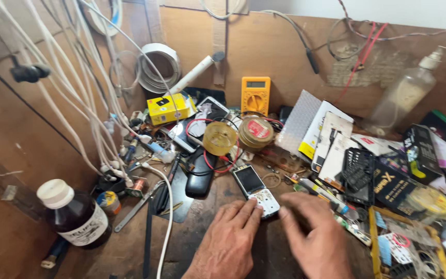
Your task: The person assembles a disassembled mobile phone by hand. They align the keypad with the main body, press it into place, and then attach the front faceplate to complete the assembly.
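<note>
A small keypad phone (256, 188) with a dark screen and white keys lies face up on the wooden bench (197, 243). My left hand (231, 237) rests flat beside it, its fingertips touching the phone's lower left edge. On the other side, my right hand (313, 232) has its fingers curled near the phone's lower right corner; whether it pinches anything is hidden. Neither hand lifts the phone.
A dark bottle with a white cap (73, 212) stands at the left. White cables (89, 103) hang along the left wall. A yellow multimeter (255, 95), round tins (255, 132), a black phone (200, 178), boxes (331, 139) and a spray bottle (406, 95) crowd the back and right.
</note>
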